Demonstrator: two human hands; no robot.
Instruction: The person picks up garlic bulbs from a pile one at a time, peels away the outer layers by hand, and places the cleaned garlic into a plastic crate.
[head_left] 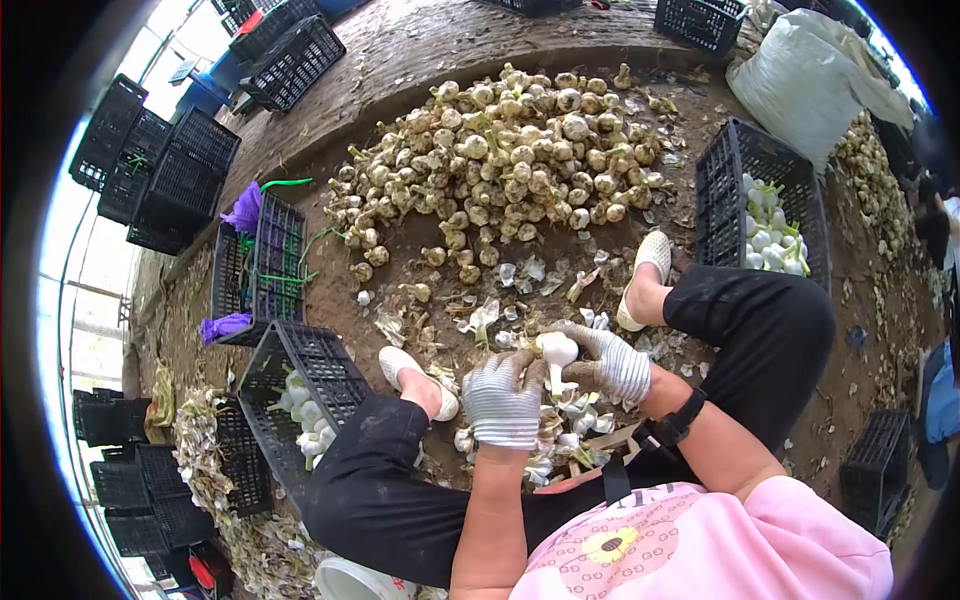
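Head view, looking down past a pink top and dark trousers. The person's gloved left hand (503, 398) has its fingers curled in, thumb and fingertips closed against a white garlic bulb (558, 349). The gloved right hand (605, 362) is partly closed, its fingers on the bulb's other side. The bulb sits between the two hands, above the gap between the knees, its pale stem pointing toward the wearer.

The floor is brown, dusty ground (312, 300), littered with papery skins (480, 320). Beyond the feet, in cream slip-on shoes, spreads a large heap of soil-stained garlic (500, 160). Cleaner white bulbs lie in a black crate by the right knee (735, 200) and another black crate by the left knee (330, 360). Just past the latter, a crate (280, 250) holds purple and green netting.

Around the room, black crates are stacked at upper left (190, 170), beside a bright, pale wall (80, 270) crossed by thin bars. A bulging white sack (800, 80) stands at upper right, a white bucket (355, 580) at the bottom edge. At far right, another person's blue clothing (938, 400) is partly visible.
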